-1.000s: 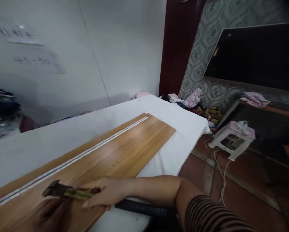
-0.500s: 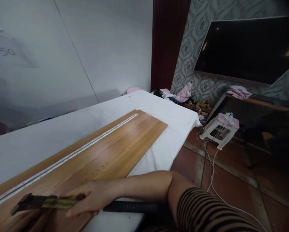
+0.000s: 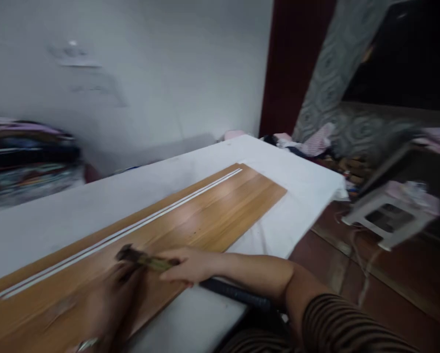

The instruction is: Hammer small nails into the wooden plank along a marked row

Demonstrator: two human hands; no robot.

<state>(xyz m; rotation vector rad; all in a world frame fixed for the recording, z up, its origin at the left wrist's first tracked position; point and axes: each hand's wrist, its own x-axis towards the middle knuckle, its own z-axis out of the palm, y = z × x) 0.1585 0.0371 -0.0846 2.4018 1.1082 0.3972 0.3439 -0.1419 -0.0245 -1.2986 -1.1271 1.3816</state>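
My right hand (image 3: 190,266) is closed round the handle of a hammer (image 3: 153,263). Its black grip runs back under my forearm, and its dark head lies over the wooden board (image 3: 223,211). Close by the hammer head is my left hand (image 3: 111,299), smeared by motion, with the fingers curled towards each other in a pinch. The hammer head partly covers those fingertips, and what they hold cannot be made out. Two white strips (image 3: 131,229) run lengthwise along the board. A few small dark marks show on the wood just beyond my right hand.
The board rests on a white-covered table (image 3: 300,181) against a pale wall. Folded cloth (image 3: 28,152) is piled at the left. A stool (image 3: 392,211) with cables stands on the tiled floor at the right. Clothes (image 3: 317,139) lie beyond the table's far end.
The view has swung left, so the table and board sit further right and the cloth pile shows. More of my left hand is visible beside the hammer head. My right hand still holds the hammer.
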